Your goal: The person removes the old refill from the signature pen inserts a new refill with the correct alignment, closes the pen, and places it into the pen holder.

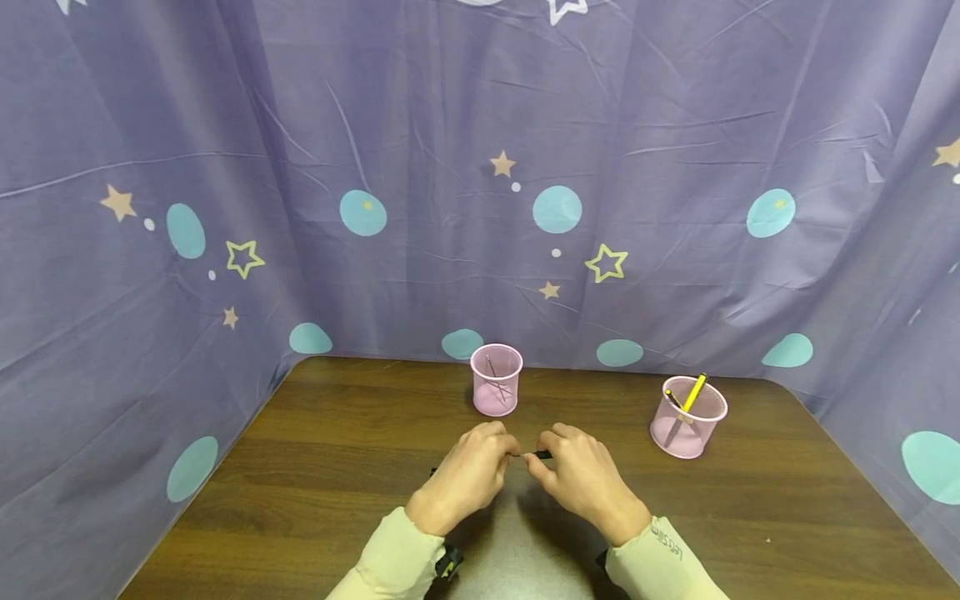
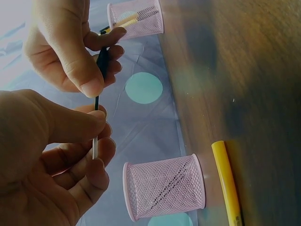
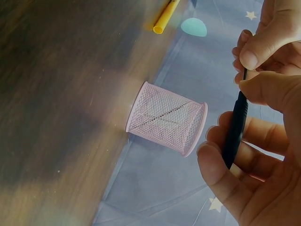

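In front of me, above the table, my two hands meet fingertip to fingertip. My right hand (image 1: pixel 585 471) holds a slim black pen-like barrel (image 3: pixel 235 132) that tapers toward the left hand. A thin rod (image 2: pixel 95 149), dark near the barrel and pale at its far end, runs in line with it. My left hand (image 1: pixel 467 468) pinches that rod between thumb and fingers. Most of the rod is covered by fingertips in the head view. A yellow pen (image 2: pixel 225 183) lies on the table, hidden behind my left hand in the head view except for a dark tip.
Beyond my hands stands a pink mesh cup (image 1: pixel 480 398) with a few thin rods in it. Another pink mesh cup (image 1: pixel 703 435), at the right, holds a yellow pen (image 1: pixel 694 392) and a dark one. A purple curtain (image 1: pixel 420 275) hangs behind the wooden table (image 1: pixel 337 450).
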### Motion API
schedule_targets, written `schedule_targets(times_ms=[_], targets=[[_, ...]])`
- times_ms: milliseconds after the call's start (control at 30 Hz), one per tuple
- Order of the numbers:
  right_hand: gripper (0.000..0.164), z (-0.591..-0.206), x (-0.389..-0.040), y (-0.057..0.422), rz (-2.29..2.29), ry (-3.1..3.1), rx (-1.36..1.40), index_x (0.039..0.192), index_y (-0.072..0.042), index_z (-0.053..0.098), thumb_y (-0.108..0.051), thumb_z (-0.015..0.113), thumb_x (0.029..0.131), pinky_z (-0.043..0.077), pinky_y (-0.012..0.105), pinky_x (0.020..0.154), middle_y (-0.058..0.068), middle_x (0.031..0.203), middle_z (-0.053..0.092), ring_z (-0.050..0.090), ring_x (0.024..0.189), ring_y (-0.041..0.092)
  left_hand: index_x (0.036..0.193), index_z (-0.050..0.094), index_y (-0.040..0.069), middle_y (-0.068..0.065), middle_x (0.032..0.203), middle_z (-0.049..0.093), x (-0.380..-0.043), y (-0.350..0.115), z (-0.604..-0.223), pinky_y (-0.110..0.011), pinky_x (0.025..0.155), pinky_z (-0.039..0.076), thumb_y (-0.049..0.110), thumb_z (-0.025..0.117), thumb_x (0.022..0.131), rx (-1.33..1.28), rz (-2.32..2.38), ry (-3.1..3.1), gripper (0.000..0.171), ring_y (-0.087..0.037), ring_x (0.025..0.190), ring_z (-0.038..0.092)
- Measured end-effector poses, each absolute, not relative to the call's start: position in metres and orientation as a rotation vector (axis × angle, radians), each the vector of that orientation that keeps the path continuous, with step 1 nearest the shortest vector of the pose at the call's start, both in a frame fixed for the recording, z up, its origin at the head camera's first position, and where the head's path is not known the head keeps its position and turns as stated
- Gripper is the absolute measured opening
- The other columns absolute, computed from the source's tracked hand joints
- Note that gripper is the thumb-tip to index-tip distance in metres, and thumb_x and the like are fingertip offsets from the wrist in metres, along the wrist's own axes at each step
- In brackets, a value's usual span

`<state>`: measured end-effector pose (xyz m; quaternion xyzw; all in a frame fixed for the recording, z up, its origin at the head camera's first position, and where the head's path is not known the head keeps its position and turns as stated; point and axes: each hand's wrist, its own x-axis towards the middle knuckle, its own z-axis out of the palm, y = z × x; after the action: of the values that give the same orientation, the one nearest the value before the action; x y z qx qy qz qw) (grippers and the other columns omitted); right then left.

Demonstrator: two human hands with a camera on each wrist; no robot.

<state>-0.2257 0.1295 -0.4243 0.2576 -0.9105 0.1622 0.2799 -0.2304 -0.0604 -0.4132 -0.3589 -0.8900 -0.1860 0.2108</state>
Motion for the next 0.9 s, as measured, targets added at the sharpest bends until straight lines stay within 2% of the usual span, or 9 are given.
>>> schedule_targets(times_ms=[900], targets=[[0.019,-0.4249,-0.2267,0.1307,0.428,-2.435,0.678,0.079,-0.012,0.069,-0.03,0.074,0.077,0.049,0.032,0.053,-0.006,0.075,0.057,0.061,0.065,0.016,0.084,0.072,0.01,0.003,0.079,0.06,-0.2312,-0.0624,-0.4134,-0.03,0.071,0.051,0.0,0.067,0.079,-0.965,-0.526,-2.463,0.012,-0.015,0.077,0.06]])
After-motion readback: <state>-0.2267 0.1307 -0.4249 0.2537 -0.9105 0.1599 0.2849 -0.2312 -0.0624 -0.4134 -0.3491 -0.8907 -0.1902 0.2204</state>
